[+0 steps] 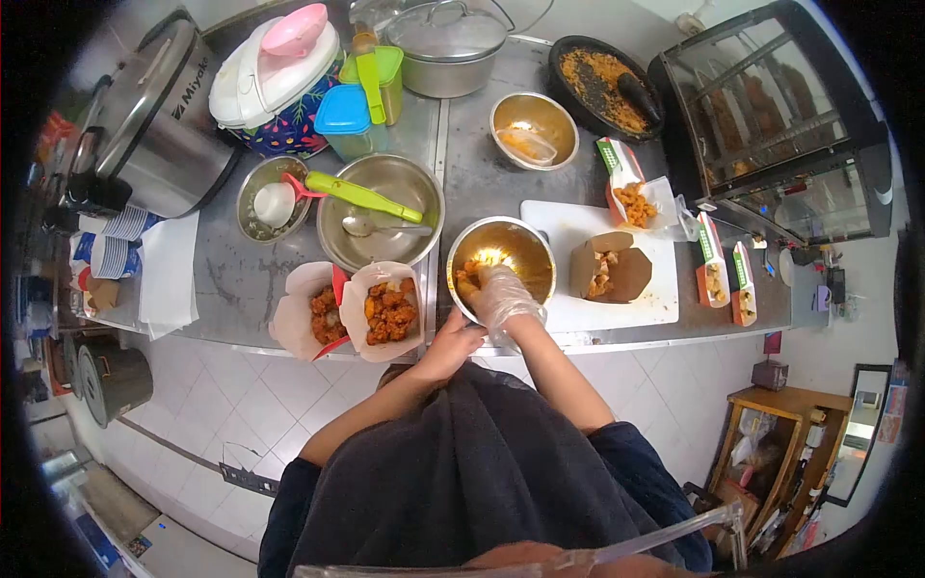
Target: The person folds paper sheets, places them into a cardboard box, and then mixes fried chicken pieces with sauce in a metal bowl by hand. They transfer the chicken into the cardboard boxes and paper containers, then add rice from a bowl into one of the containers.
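My right hand (503, 297), in a clear plastic glove, reaches into a steel mixing bowl (540, 275). Its fingers are closed around orange, sauce-coated chicken pieces (472, 275), partly hiding them. My bare left hand (451, 347) grips the near left side of this bowl by the counter edge. Left of the bowl stand two open paper boxes, one white box (409, 289) and another box (289, 303), both holding dark-red sauced chicken. On the right, a brown paper box (621, 279) with light fried pieces rests on a white cutting board (564, 313).
A larger steel bowl (337, 226) holds green tongs (361, 196) and a spoon (358, 226). Behind are another steel bowl (568, 144), a black stone mortar (564, 101), a lidded pot (438, 72) and a rice cooker (178, 159). Several snack boxes (711, 250) stand near a glass display case (771, 116).
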Demonstrator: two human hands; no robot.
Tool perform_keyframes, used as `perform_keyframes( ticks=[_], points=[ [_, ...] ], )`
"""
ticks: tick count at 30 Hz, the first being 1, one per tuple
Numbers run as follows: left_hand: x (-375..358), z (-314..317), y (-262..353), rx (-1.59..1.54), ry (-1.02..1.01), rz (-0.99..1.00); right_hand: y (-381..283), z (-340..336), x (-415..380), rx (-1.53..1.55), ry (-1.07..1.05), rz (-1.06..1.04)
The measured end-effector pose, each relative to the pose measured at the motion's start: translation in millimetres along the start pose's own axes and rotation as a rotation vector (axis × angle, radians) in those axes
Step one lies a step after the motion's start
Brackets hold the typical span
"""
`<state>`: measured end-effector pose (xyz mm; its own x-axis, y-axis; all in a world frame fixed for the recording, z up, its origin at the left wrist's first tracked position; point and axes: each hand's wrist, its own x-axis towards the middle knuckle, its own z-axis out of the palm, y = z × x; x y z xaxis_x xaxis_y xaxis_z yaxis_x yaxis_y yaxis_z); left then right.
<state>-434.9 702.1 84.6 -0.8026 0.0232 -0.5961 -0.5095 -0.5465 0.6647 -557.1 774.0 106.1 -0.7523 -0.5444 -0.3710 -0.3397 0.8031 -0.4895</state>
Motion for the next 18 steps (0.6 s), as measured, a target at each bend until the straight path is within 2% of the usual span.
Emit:
perform_keyframes(
  ticks=[3,5,9,12,16,18],
  points=[
    [0.8,-5.6,-7.3,0.038,-0.010,-0.006,0.1,22.0,13.0,-0.053,0.037,0.060],
    [5.2,-9.9,-13.7,0.067,-0.022,0.013,-5.9,24.2,19.4,0.049,0.055,0.222],
    [10.2,-16.1,-23.9,-0.024,-0.073,0.066,2.6,27.3,24.4,0.010,0.019,0.083],
    [8.1,-14.9,-22.8,-0.075,-0.094,0.100,0.3,27.1,25.3,-0.103,-0.055,0.214],
    [5.1,-13.1,-18.1,-0.091,-0.134,0.094,15.2,32.3,25.2,-0.113,-0.084,0.160],
    [6.3,-12.9,-19.0,-0.118,-0.136,0.102,18.1,28.1,23.2,-0.108,-0.164,-0.012]
  ],
)
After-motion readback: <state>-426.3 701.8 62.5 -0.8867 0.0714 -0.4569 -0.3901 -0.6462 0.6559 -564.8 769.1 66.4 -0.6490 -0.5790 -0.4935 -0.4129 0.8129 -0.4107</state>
